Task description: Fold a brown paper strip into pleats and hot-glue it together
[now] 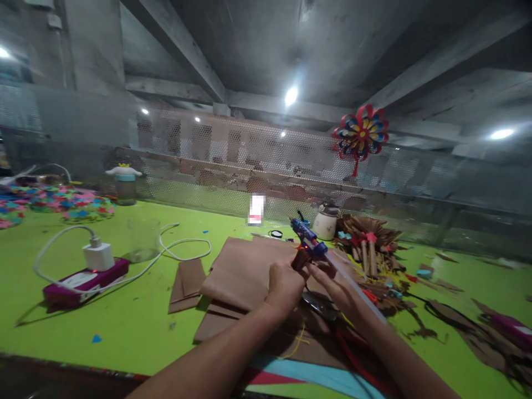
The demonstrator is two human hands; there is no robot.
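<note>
My left hand (286, 285) is closed around a small bundle of dark brown folded paper (301, 259). Close beside it, my right hand (332, 285) has its thumb toward the bundle. A blue hot glue gun (310, 239) rises just above the right hand, nozzle up and to the left. Its long clear glue stick (353, 285) runs back over my right forearm. The right fingers seem wrapped around the gun's handle, which is mostly hidden. Under the hands lie stacked brown paper sheets (241, 271) and a pair of dark-handled scissors (319, 306).
A purple power strip (87, 281) with a white charger (98, 257) and looping cable lies left, near a clear cup (143, 241). Brown paper pieces with red tops (369, 244) pile up at right. A perforated metal screen (233, 160) stands behind the green table (137, 332).
</note>
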